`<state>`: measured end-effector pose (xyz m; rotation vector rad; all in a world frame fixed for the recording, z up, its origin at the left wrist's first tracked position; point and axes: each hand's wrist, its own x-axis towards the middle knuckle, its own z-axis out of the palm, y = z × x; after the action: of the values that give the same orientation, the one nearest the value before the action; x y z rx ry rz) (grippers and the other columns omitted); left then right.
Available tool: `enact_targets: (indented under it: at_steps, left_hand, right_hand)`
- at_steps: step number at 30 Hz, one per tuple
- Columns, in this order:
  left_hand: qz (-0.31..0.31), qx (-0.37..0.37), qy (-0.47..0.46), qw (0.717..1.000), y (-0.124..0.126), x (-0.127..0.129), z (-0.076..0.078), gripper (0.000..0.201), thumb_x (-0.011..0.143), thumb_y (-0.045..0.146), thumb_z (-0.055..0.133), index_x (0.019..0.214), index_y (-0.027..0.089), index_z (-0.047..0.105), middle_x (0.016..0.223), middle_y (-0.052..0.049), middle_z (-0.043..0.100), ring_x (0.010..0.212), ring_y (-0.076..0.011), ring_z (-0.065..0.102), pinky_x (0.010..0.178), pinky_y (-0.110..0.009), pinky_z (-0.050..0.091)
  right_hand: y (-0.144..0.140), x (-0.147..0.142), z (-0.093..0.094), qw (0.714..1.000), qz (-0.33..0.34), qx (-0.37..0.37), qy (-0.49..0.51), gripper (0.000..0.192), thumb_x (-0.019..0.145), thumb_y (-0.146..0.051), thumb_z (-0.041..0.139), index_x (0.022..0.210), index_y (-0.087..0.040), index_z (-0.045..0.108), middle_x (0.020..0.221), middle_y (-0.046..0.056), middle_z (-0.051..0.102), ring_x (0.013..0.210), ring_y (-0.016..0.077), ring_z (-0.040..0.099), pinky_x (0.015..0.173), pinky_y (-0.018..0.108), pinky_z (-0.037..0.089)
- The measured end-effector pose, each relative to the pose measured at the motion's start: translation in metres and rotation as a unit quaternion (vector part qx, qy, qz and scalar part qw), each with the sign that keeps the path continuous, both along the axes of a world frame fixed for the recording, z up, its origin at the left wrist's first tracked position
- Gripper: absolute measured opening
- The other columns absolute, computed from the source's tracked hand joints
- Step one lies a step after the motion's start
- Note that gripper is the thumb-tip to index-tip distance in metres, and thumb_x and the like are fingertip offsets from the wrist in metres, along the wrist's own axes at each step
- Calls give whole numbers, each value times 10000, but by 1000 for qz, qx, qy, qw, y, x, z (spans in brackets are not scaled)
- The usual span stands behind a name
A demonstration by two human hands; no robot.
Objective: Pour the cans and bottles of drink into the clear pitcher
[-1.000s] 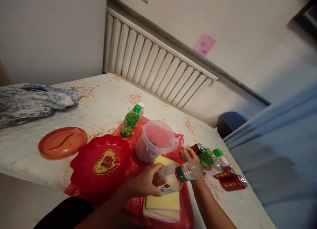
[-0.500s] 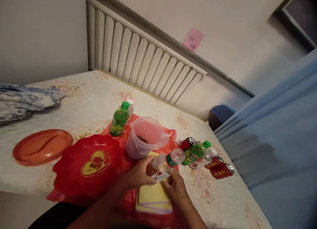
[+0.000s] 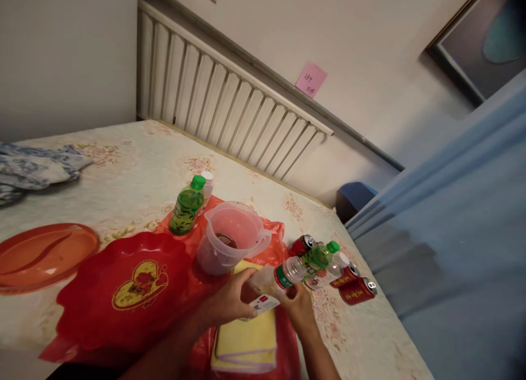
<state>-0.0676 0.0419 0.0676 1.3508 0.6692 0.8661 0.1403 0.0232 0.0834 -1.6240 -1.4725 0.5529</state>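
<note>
My left hand (image 3: pixel 230 300) is wrapped round a clear plastic bottle (image 3: pixel 265 287) with a green-and-white label. The bottle is tilted, its uncapped mouth pointing right and upward, with a little brownish liquid inside. Close behind and below the bottle's neck is my right hand (image 3: pixel 298 309), its fingers curled and partly hidden by the bottle; what they hold, if anything, does not show. A folded yellow cloth (image 3: pixel 246 339) lies beneath my hands on red plastic. Just beyond stands a translucent measuring jug (image 3: pixel 216 254) with dark liquid at its bottom.
A red scalloped tray (image 3: pixel 90 287) and an orange lid (image 3: pixel 41 259) lie left. A green bottle (image 3: pixel 187 207) stands behind the tray. At right lie another green bottle (image 3: pixel 314 259) and red cans (image 3: pixel 355 292). A radiator (image 3: pixel 230 95) lines the wall; a blue curtain (image 3: pixel 452 221) hangs right.
The view has shifted, so the table's things sit farther left and slightly lower. My left hand still holds the bottle, and my right hand stays close by its neck.
</note>
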Motion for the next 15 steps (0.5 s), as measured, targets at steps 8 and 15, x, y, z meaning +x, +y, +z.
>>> enact_targets:
  at_steps: [8,15]
  left_hand:
    - [-12,-19,20,1000,2,3,-4,733,537,99,685,1234,209,489,1156,-23,649,1036,-231,611,796,-281,507]
    - [-20,-19,0,1000,-1,3,1,757,549,91,663,1269,229,475,1191,-20,642,1048,-232,617,773,-269,514]
  right_hand:
    - [-8,30,101,986,98,32,131,395,759,-389,719,1113,-233,645,935,55,648,788,208,574,654,304,455]
    - [-16,2,132,984,163,56,-37,268,794,-355,697,1045,-260,692,1074,79,636,974,257,571,809,353,457]
